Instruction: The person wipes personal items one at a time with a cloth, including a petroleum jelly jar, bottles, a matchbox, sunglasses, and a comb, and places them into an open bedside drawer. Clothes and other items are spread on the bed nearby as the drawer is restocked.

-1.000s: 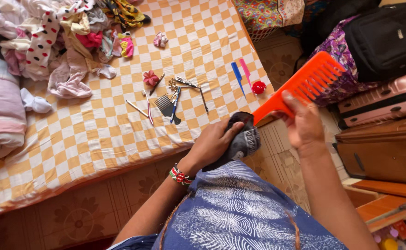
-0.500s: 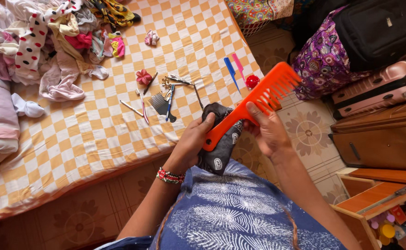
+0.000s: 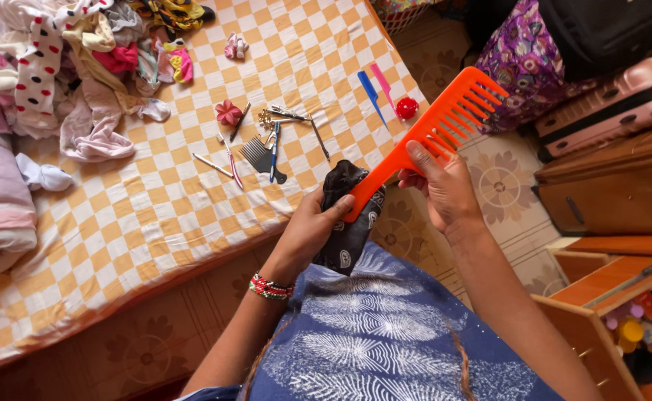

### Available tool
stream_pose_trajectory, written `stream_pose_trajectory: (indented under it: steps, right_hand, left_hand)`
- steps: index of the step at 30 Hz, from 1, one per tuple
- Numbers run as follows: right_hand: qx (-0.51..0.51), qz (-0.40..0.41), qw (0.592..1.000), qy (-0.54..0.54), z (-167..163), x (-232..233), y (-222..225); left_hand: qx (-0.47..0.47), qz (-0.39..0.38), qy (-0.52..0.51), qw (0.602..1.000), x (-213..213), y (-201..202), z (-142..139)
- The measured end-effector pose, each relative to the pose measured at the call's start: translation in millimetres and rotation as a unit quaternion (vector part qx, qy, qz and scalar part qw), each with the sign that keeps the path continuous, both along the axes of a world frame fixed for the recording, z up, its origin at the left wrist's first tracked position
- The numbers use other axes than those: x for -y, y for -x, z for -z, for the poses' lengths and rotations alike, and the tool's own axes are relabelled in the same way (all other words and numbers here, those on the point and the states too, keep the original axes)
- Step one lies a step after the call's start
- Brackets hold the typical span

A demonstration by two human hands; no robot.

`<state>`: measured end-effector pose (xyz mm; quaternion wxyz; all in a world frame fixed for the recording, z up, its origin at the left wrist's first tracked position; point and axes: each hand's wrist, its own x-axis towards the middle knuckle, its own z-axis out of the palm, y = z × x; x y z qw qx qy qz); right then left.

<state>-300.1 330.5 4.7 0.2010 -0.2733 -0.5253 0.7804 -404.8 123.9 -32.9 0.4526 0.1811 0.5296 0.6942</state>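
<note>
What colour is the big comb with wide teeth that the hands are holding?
The wide-toothed plastic comb is bright orange, seen best in the head view.

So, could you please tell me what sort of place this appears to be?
Most likely a bedroom at home: a bed with a checked orange-and-white sheet, a heap of clothes on it, and suitcases stacked beside it.

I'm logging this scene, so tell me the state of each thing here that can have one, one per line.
Orange comb: held up by both hands, teeth pointing away.
Black patterned cloth: bunched in the left hand.
Right hand: closed on the comb below its teeth.
Black comb: lying flat on the checked bedsheet.
Clothes pile: heaped, unfolded.
</note>
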Motion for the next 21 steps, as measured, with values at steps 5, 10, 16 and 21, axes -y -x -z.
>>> stream_pose_trajectory:
  steps: [5, 10, 16, 21]
  right_hand:
    - [-0.021, -0.016, 0.999, 0.042, 15, 47, -16]
    - [0.018, 0.031, 0.999, -0.002, 31, 56, -56]
    - [-0.028, 0.205, 0.972, 0.109, 26, 22, -102]
    - [-0.049, 0.314, 0.946, 0.064, 23, 9, -197]
  left_hand:
    - [0.036, -0.01, 0.031, 0.999, -13, -13, 15]
    - [-0.061, 0.078, 0.089, 0.991, -30, -31, 14]
    - [-0.086, 0.129, 0.091, 0.984, -35, -47, -7]
    - [0.056, 0.103, 0.156, 0.981, -51, -73, -24]
